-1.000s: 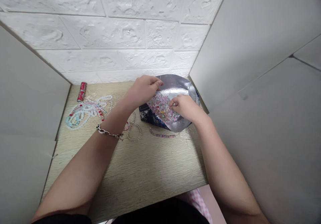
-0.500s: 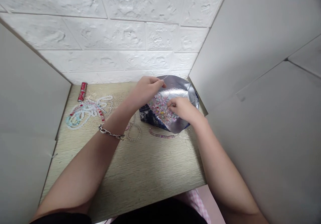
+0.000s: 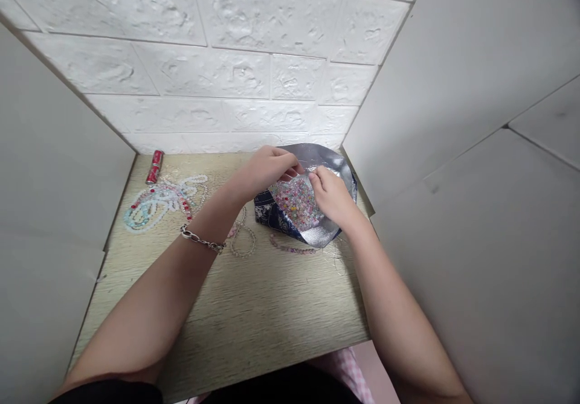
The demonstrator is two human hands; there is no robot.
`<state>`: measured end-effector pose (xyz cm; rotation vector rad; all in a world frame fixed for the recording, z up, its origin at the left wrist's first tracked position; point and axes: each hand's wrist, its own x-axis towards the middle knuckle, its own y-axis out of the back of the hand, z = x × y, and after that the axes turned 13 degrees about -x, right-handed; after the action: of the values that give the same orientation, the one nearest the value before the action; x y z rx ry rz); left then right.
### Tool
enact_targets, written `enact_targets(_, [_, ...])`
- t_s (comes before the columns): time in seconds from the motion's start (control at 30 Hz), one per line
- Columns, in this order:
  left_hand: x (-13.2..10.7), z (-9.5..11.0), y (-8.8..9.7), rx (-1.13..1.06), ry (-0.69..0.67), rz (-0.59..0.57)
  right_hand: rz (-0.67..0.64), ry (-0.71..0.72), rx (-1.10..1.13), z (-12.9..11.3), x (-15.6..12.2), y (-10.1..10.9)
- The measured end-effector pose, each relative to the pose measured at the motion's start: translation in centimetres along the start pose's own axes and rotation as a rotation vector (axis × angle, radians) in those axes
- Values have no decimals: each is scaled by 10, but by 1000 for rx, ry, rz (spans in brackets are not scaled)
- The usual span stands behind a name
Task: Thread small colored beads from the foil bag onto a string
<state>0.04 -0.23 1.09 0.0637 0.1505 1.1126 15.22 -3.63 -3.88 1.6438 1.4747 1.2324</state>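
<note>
A dark blue patterned bag (image 3: 276, 220) with a silvery lining lies open on the table, holding a heap of small coloured beads (image 3: 294, 202). Over its left side, my left hand (image 3: 274, 169) is closed in a pinch, with a fine clear thread faintly visible by the fingertips. Close to it, above the beads, my right hand (image 3: 331, 194) has thumb and fingers pressed together. Whatever sits in that pinch is too small to make out. The two sets of fingertips are a short gap apart.
Pink bead strand (image 3: 292, 249) and a clear bead loop (image 3: 243, 241) lie before the bag. Strung beads (image 3: 154, 205) are piled at the left, near a red cylindrical object (image 3: 154, 167). A white brick-pattern wall (image 3: 181, 72) stands behind; panels flank the wooden table (image 3: 254, 319).
My right hand has risen from among the beads towards my left fingertips. My left hand stays over the bag, its fingers turned slightly downward. The camera view has shifted a little.
</note>
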Motion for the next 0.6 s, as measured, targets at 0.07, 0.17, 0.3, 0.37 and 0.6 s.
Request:
enact_targets(0.07, [1,0,0,-99,-2,-1,44,-23,62,-3,-1,3])
enact_targets(0.17, [1,1,0,-194,31,17,77,-69,186,-6,-1,5])
enact_targets(0.3, [-2,2,-1,-229,106,-1,109,-172,424,-3,1,5])
enact_targets(0.37, [-3,2,-3,-207,132,-21,163,-242,522,-1,3,5])
enact_targets(0.6, [-8,3,-14,25,41,-40,184,-320,507,6,5,8])
